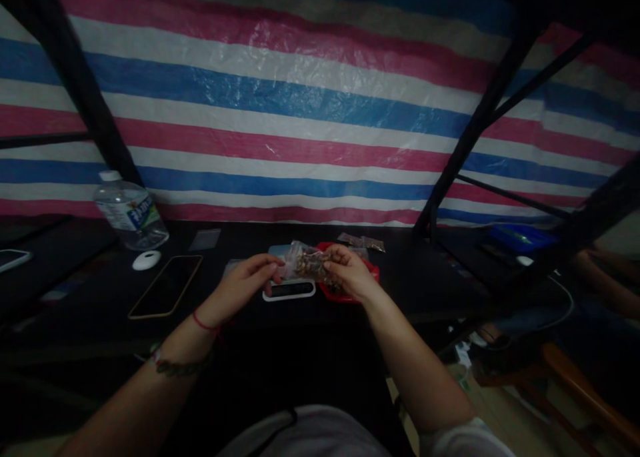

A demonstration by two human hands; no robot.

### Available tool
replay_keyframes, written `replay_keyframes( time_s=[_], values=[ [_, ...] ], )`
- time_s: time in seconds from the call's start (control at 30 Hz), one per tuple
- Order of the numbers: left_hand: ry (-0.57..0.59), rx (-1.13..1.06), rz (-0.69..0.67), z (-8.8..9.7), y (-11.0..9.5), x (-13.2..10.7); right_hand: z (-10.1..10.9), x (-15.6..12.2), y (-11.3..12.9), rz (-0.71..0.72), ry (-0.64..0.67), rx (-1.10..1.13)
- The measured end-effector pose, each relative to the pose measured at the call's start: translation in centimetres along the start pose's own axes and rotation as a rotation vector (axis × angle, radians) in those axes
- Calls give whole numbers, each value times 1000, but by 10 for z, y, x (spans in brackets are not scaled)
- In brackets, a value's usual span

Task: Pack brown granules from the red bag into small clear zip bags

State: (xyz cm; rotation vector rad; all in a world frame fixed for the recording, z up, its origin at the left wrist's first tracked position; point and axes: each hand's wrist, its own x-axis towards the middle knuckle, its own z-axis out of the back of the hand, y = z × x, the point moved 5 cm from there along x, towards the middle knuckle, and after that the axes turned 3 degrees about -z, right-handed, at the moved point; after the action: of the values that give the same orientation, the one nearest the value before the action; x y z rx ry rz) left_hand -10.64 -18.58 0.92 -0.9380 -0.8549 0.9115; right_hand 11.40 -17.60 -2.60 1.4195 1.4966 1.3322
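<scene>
Between my two hands is a small clear plastic bag (309,262) filled with brownish bits too small to name. My left hand (250,277) pinches the bag's left end, and my right hand (351,273) grips its right end with thumb and fingers. Below the bag lies a white kitchen scale (289,297) with a dark display strip; the bag and my fingers cover part of it. A red tray (374,270) sits under my right hand, mostly hidden, with dark bits inside.
Filled small bags (373,243) lie behind the red tray. A flat clear bag (205,239), a phone (166,287), a white mouse (147,260) and a large plastic bottle (133,210) are to the left. Dark metal posts (457,157) frame the table; another person's arm (607,280) shows at right.
</scene>
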Motion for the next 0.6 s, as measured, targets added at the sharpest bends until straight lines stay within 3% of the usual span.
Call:
replay_keyframes(
  time_s=[0.1,0.27,0.43,0.47,0.6],
  values=[
    [140,-102,8,-5,6,-6,-23,-7,-11,-72,99,9],
    [266,-93,46,-7,16,-10,-29,-6,-25,-132,117,-8],
    [236,-124,109,-11,25,-8,-20,-2,-21,33,-117,-370],
    [218,-128,126,-12,27,-7,-23,-4,-19,55,-111,-464],
    [228,-160,161,-27,36,-7,-55,-16,-19,-5,205,-655]
  ],
)
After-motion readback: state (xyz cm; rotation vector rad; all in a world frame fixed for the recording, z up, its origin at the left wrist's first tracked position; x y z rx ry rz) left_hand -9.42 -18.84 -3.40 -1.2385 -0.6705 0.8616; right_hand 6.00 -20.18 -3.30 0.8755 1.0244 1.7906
